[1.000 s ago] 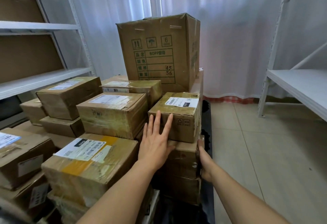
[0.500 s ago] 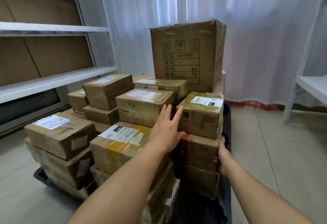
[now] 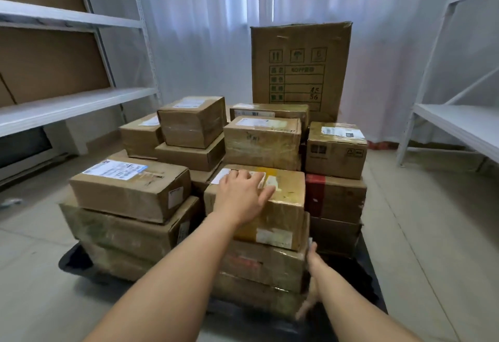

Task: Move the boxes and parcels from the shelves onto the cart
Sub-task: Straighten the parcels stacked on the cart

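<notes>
Now the left hand lies on the yellow-taped box, fingers relaxed. At five o'clock, the right hand touches the stack's side; I cannot tell its fingers' state.

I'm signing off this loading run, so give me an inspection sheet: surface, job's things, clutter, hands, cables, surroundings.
Surface: dark cart on a tiled floor, its deck almost wholly covered by boxes.
Job's things: taped cardboard parcels stacked in several layers; a tall printed box stands upright at the far end; the yellow-taped box tops the near middle stack.
Clutter: a small pale scrap lies on the floor at left; too blurred to identify.
Hands: left hand rests flat on the yellow-taped box; right hand is low beside the stack, blurred.
Cables: nothing seen.
Surroundings: white metal shelves left and right, white curtain behind.
</notes>
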